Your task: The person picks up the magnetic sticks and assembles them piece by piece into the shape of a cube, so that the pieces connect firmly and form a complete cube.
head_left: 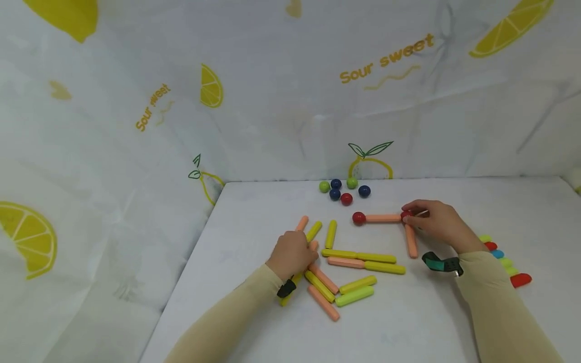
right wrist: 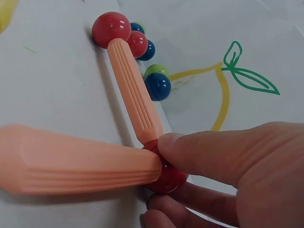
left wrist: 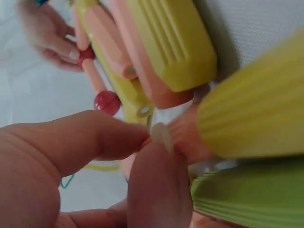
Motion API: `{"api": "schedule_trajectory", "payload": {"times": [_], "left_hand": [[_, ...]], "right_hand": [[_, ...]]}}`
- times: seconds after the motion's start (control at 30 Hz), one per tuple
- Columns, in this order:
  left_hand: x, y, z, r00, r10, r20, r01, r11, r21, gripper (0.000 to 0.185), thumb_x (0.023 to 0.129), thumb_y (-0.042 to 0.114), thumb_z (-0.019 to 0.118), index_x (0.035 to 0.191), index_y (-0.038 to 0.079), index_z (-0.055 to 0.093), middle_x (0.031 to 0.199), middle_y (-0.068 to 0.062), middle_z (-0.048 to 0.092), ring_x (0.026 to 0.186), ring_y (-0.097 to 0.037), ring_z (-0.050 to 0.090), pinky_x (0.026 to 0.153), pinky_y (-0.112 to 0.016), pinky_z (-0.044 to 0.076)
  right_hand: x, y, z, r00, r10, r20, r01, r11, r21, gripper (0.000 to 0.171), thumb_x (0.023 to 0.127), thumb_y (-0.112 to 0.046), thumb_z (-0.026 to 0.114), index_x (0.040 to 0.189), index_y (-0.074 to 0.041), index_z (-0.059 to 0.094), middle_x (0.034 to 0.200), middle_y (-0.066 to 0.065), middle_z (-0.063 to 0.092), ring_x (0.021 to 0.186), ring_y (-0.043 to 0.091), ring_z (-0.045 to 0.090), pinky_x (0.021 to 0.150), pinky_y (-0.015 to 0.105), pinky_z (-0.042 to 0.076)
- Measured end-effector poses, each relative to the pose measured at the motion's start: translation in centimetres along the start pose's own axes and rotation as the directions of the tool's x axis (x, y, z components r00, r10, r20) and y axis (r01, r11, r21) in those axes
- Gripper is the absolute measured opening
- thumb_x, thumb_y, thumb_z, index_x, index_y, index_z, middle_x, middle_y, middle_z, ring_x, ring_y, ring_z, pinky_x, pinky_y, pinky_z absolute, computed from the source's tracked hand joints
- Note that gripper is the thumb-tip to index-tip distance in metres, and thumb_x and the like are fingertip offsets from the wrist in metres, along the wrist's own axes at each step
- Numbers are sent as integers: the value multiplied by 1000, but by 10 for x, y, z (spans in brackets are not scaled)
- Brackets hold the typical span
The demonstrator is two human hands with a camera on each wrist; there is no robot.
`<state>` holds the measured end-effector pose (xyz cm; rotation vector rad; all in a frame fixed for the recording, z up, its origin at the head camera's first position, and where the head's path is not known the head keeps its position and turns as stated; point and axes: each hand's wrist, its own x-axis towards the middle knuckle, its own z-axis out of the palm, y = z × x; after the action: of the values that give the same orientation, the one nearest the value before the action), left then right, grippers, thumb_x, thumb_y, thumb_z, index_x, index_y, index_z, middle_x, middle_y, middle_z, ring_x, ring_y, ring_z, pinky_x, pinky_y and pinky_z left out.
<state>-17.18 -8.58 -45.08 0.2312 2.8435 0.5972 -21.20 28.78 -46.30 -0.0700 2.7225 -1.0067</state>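
You have in your right hand (head_left: 433,222), pinched by thumb and fingers, one glossy red ball (right wrist: 172,179) on the white desk (head_left: 386,327), joining two ridged peach rods (right wrist: 135,92), one leading to a second glossy red ball (head_left: 358,218). Your left hand (head_left: 290,253), fingers curled, lies over assorted ridged yellow and peach rods (head_left: 320,286), fingertips close together at one peach rod (left wrist: 192,137), grip impossible to tell. Beyond: six green, blue and red balls (head_left: 335,194), near the lemon-printed white cloth (head_left: 281,121).
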Motion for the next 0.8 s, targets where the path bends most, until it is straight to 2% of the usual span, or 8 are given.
{"api": "schedule_trajectory", "payload": {"times": [0.13, 0.23, 0.33, 0.47, 0.57, 0.63, 0.8], "left_hand": [[-7, -8, -8, 1000, -15, -3, 14, 984, -178, 27, 100, 25, 70, 77, 13, 68, 61, 3, 63, 54, -12, 59, 53, -25, 45], [-14, -13, -9, 999, 20, -29, -26, 970, -240, 19, 103, 26, 64, 93, 11, 67, 71, 1, 69, 58, -12, 61, 55, -25, 49], [-18, -15, -9, 997, 56, -43, -66, 959, -276, 19, 105, 27, 61, 103, 8, 65, 81, 1, 71, 62, -11, 63, 57, -26, 52], [-16, -11, -8, 991, 117, -65, -132, 931, -342, 24, 108, 32, 61, 114, 8, 64, 89, 2, 75, 67, -10, 66, 60, -25, 54], [-6, 5, -7, 986, 152, -73, -168, 911, -375, 31, 108, 38, 63, 119, 10, 68, 86, 4, 74, 67, -11, 65, 59, -25, 52], [3, 22, -4, 986, 163, -48, -168, 904, -392, 32, 107, 41, 65, 120, 12, 71, 82, 5, 73, 64, -12, 64, 58, -25, 50], [29, 71, 11, 986, 144, 79, -99, 906, -412, 30, 106, 41, 68, 112, 13, 73, 72, 4, 74, 64, -11, 69, 61, -22, 50]], "right_hand": [[1, -1, 0, 1000, -1, 5, 1, 1000, -3, 47, 106, -35, 69, 142, -5, 64, 139, 27, 63, 126, 49, 59, 92, 52, 60], [1, 0, 0, 1000, 11, 6, -11, 1000, -8, 47, 107, -34, 68, 142, -5, 64, 140, 27, 63, 127, 50, 58, 94, 55, 59], [1, 0, 1, 1000, 22, 4, -22, 1000, -6, 47, 107, -34, 68, 143, -4, 63, 141, 28, 61, 127, 50, 57, 95, 57, 59], [2, -1, -1, 1000, 22, 2, -22, 1000, 4, 47, 107, -34, 67, 143, -4, 63, 141, 28, 61, 127, 50, 58, 97, 57, 58], [2, 0, -2, 1000, 19, 1, -19, 1000, 8, 47, 107, -34, 67, 142, -4, 63, 141, 28, 62, 127, 49, 59, 96, 57, 58], [2, 1, -1, 1000, 16, -5, -16, 1000, 8, 46, 107, -34, 67, 142, -4, 64, 141, 28, 62, 126, 49, 60, 95, 56, 58], [2, 4, 2, 1000, -7, -19, 8, 1000, 15, 44, 107, -33, 68, 140, -4, 65, 138, 27, 65, 124, 47, 63, 95, 54, 60]]}}
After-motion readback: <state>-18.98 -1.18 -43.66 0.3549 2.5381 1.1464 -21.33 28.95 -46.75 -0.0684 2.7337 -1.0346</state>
